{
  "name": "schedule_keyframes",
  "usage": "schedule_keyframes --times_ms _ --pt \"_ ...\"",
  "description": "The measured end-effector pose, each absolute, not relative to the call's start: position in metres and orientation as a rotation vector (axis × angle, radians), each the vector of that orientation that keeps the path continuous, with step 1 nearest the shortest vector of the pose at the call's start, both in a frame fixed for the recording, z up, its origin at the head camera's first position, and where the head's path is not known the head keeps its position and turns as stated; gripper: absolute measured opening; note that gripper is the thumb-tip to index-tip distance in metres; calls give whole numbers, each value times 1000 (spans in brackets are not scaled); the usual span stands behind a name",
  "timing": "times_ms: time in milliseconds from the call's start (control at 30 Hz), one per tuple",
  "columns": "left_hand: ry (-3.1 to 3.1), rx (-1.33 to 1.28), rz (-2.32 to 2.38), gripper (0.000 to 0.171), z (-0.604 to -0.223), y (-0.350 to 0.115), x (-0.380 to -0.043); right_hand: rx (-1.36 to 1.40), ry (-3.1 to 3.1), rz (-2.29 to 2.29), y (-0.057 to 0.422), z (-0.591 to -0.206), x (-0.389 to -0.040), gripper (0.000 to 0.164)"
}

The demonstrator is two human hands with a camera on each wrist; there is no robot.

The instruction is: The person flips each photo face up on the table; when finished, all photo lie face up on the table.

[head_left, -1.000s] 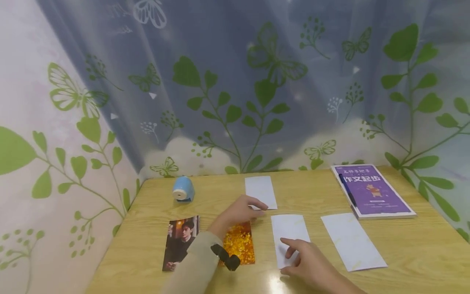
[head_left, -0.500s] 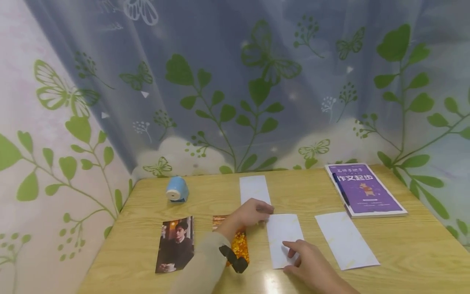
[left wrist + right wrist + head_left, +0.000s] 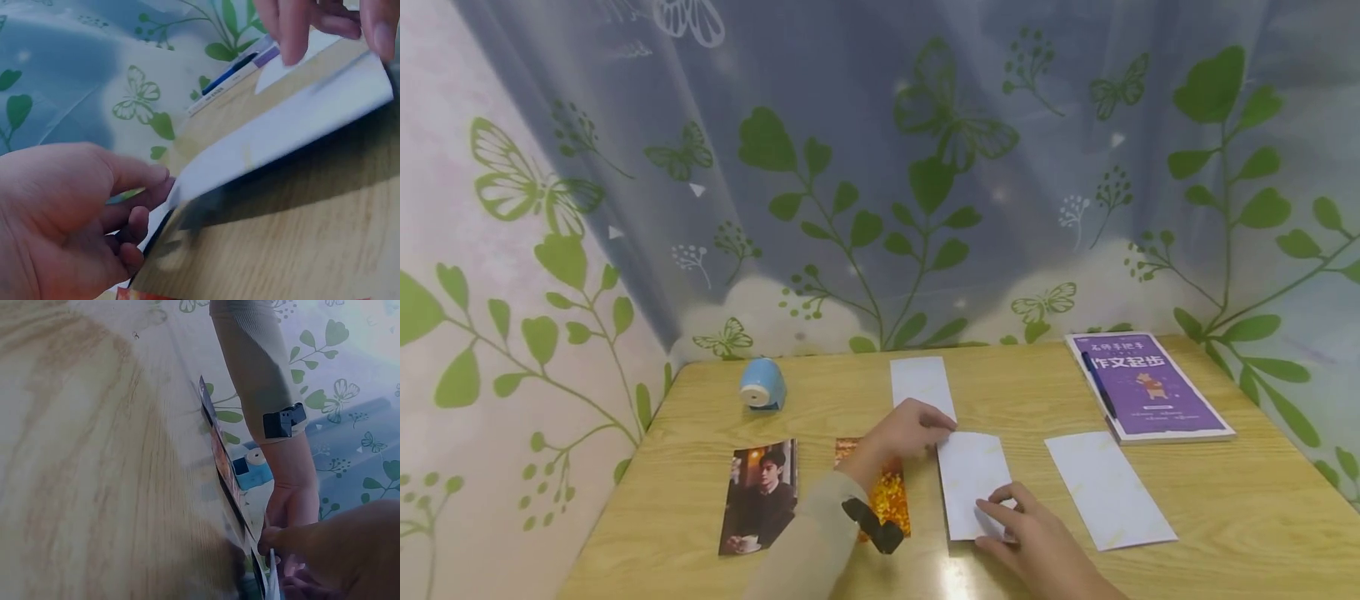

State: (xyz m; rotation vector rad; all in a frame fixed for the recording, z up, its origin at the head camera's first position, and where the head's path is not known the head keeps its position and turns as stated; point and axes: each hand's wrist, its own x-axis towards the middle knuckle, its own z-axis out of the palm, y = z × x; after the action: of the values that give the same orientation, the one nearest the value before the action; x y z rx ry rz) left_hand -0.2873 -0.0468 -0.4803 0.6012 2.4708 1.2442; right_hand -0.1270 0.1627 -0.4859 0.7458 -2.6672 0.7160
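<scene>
A white card [image 3: 973, 475] is held slightly above the wooden table, its shadow showing beneath it in the left wrist view. My left hand [image 3: 913, 429] pinches the card's far left corner between thumb and fingertips. At the near right edge, my right hand [image 3: 1033, 533] grips the card with thumb and fingers. Partly behind my left forearm lies a print of golden foliage [image 3: 891, 500]. Left of it is a photo print of a seated person [image 3: 760, 504]. Another white card [image 3: 921, 387] lies beyond my left hand, and a third white card [image 3: 1108, 492] lies right of my right hand.
A light blue pencil sharpener [image 3: 763, 383] stands at the back left of the table [image 3: 662, 533]. At the back right lies a purple-covered book [image 3: 1157, 387] with a dark pen [image 3: 1099, 385] on it. A patterned curtain [image 3: 850, 208] hangs behind the table.
My left hand has come down from the far card to the middle card's corner. Both hands now hold the middle card, which has lifted off the table and shifted slightly left.
</scene>
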Motion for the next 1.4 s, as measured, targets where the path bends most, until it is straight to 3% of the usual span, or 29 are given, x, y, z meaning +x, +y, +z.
schedule_keyframes --times_ms 333,467,667,833,1233,1400 --pt "2224 409 1636 29 -475 -60 -290 738 -2282 598 166 -483 -120 33" --pt "2017 357 1840 34 -472 -59 -290 778 -2128 676 167 -482 -125 48" --pt "1783 378 1980 43 -466 -51 -290 742 -2094 771 163 -474 -127 32" --pt "1932 410 1879 41 -461 -48 -288 554 -2252 950 159 -466 -122 68" --pt "2222 554 1635 36 -470 -31 -283 246 -2585 1302 167 -465 -127 46" --pt "2292 518 1519 35 -478 -17 -280 153 -2794 1281 172 -470 -130 45"
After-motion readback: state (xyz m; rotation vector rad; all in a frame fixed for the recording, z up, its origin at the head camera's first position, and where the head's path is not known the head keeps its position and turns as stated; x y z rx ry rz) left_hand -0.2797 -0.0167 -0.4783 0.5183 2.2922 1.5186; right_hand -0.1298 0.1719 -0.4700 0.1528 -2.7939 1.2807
